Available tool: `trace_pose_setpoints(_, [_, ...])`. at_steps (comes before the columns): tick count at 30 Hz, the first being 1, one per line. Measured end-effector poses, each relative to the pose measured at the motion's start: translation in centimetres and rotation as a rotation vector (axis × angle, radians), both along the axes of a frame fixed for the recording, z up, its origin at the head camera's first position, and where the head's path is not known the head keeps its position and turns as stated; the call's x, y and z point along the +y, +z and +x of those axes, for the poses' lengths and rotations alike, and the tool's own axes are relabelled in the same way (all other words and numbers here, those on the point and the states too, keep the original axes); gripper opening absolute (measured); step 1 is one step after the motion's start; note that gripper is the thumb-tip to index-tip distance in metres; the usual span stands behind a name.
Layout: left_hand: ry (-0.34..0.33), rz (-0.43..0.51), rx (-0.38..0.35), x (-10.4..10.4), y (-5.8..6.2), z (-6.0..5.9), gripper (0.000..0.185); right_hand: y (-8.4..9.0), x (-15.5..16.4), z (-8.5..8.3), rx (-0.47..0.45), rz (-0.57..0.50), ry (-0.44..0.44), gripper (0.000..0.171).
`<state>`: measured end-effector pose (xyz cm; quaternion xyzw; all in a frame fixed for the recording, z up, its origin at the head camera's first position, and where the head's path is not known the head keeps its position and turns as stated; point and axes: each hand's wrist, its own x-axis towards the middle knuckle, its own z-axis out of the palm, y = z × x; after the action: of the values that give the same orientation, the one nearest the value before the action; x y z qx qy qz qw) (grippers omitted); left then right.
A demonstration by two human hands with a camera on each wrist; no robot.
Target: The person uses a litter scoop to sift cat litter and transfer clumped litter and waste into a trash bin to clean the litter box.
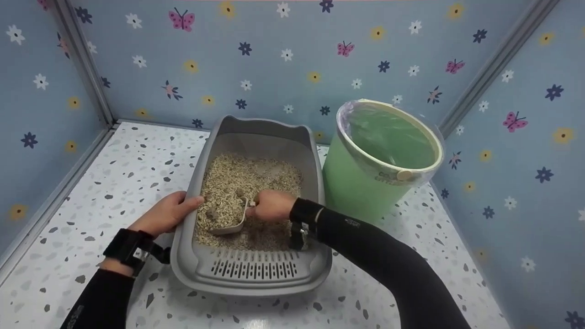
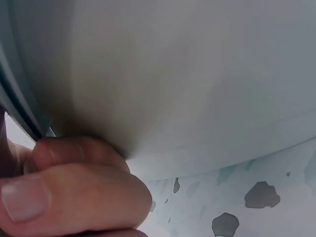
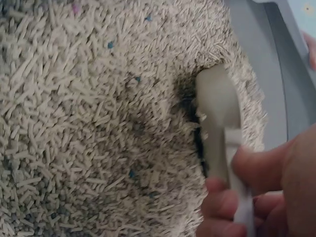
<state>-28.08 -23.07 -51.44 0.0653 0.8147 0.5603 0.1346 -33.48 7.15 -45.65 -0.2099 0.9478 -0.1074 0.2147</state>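
Nearest the head camera, two dark sleeves are seen reaching forward over a speckled floor (image 1: 114,164). Just beyond them a grey litter tray (image 1: 256,269) is set, with a slotted step at its near end and a raised back wall. Pale pellet litter (image 1: 256,176) is held in it, spread across most of the basin, with a few coloured specks visible in the right wrist view. A light-coloured scoop (image 1: 227,215) is dug into the litter near the tray's front left part, and pellets and a couple of darker lumps are carried in its bowl. Just beside the tray's right wall a green bin (image 1: 365,183) is stood, tilted slightly, lined with a clear bag and seemingly empty. Blue walls patterned with flowers and butterflies are closed around the floor on three sides.

The scoop's handle is gripped by the right hand (image 1: 270,205), fingers curled round it, wrist held above the litter. The tray's left rim is clasped by the left hand (image 1: 165,213), thumb laid over the edge and fingers curled beneath it.
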Motion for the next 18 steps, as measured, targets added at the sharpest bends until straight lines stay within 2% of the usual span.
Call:
trace_pose_setpoints(8, [-0.003, 0.015, -0.004, -0.06, -0.28, 0.01, 0.055, -0.84, -0.14, -0.92, 0.071, -0.029, 0.088, 0.042])
trace_pose_setpoints(13, [0.0, 0.023, 0.005, -0.13, -0.35, 0.15, 0.053, -1.1, -0.15, -0.9, 0.071, -0.043, 0.089, 0.041])
trace_pose_setpoints(18, [-0.004, 0.024, 0.014, 0.07, -0.21, -0.05, 0.054, -0.66, 0.13, -0.54, 0.062, -0.074, 0.05, 0.036])
